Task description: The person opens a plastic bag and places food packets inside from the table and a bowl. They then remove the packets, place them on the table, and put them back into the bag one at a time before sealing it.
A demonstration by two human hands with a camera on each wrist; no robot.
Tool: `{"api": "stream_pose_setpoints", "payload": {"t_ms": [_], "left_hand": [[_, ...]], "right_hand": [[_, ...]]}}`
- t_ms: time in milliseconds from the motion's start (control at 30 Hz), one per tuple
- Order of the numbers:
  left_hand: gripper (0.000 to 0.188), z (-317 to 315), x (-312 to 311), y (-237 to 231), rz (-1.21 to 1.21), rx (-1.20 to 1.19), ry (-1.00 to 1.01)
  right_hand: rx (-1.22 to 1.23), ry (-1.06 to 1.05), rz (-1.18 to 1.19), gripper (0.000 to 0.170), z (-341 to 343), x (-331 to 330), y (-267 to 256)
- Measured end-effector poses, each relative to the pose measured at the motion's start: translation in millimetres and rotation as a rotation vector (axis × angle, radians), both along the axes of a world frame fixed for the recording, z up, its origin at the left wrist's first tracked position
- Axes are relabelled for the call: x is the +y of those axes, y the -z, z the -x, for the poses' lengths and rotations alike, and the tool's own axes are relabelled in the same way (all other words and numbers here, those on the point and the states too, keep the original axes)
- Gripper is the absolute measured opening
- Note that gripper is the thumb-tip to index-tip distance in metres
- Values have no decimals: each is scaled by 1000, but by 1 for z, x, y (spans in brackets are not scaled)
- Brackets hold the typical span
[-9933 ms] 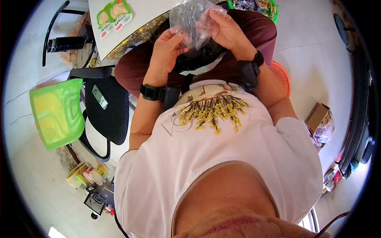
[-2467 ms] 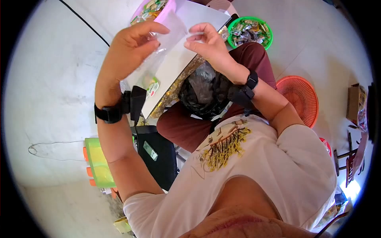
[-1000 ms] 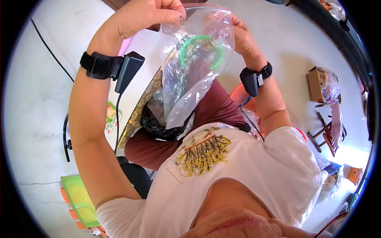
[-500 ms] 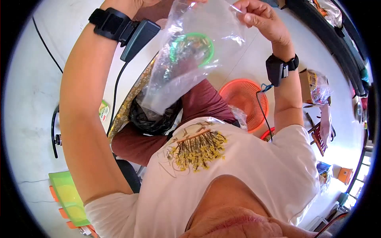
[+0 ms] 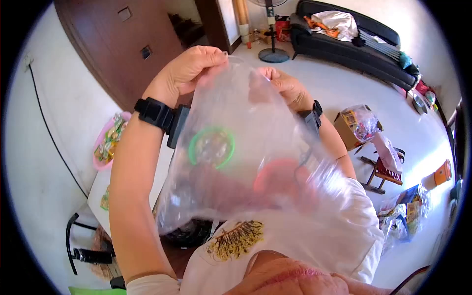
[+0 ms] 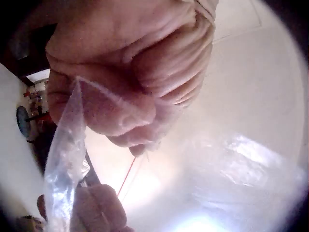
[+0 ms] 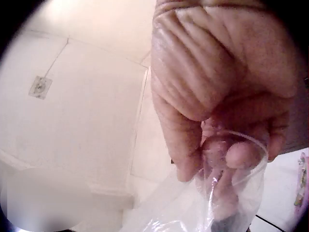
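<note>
A large clear plastic bag hangs spread between both raised hands in the head view, its lower part over the lap and shirt. The left hand pinches the bag's upper left edge between thumb and fingers. At the upper right edge the right hand grips the film. The left wrist view has the left hand with its fingers curled at the bag's edge. Thumb and fingers of the right hand hold the bag's rim in the right wrist view.
A pink basket of small packets stands on the white table at left. Through the bag show a green-rimmed basket and a red one. A box, a small chair, a fan and a black sofa stand farther off.
The view has tilted up to the door and sofa. The bag is now spread wider and lower in the picture, with both hands holding its upper edge.
</note>
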State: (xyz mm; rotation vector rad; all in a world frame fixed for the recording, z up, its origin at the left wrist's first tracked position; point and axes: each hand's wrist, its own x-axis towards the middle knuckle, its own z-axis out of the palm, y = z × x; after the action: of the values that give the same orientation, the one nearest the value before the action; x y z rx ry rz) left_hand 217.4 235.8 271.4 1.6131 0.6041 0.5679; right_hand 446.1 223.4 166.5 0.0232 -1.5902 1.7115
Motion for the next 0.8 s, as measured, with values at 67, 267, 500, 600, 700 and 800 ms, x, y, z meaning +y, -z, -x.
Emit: {"api": "stream_pose_setpoints", "payload": {"t_ms": [67,267,500,600,700,800], "left_hand": [[18,-24,-6,-1,34,-147,-31],[19,-49,-4,-28,42,-330,104],[19,-65,7,-50,-25,-503,46],[17,-78,-33,-65,16,-606,188],[18,-81,-32,-73,51,-626,118],[22,-84,-64,-78,-11,-602,-15]], "right_hand": [[25,136,35,25,-15,-9,-11],[194,200,63,21,-57,-17,-51],[377,-44,101,21,-85,-11,-99],[456,141,-15,24,-77,-6,-110],[464,-70,-14,23,-80,-27,-123],[481,115,-25,20,-77,-32,-127]]}}
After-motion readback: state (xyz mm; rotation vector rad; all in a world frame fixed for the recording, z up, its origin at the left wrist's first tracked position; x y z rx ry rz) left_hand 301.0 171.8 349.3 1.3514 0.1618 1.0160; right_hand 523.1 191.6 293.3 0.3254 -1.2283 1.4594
